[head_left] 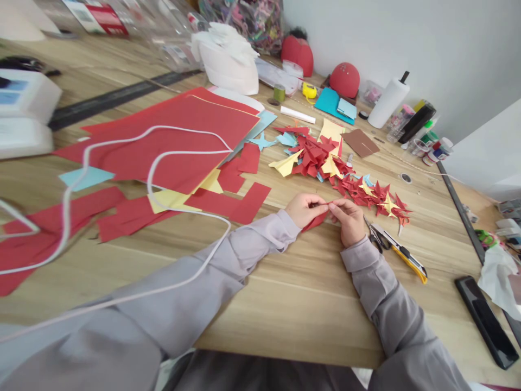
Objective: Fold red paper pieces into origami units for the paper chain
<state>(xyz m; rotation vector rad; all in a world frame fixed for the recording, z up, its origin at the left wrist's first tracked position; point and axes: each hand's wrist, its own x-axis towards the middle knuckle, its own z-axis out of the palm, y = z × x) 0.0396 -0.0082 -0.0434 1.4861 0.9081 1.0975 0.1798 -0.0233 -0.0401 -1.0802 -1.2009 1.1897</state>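
A small folded piece of red paper (315, 221) is pinched between my two hands above the wooden table. My left hand (304, 209) holds its left and upper part, fingertips closed on it. Thumb and fingers of my right hand (348, 218) grip its upper right end, touching the left fingertips. Just beyond lies a heap of folded red paper shapes (313, 155), with some yellow and light blue ones among them. Scissors (379, 239) and a yellow utility knife (409, 259) rest right of my right hand.
Large red sheets (175, 141) and cut red strips (130, 217) lie at left, crossed by a white cable (87, 155). A black phone (486, 320) lies at right. Bottles, a white roll (388, 103) and a tissue pack (230, 68) stand along the back.
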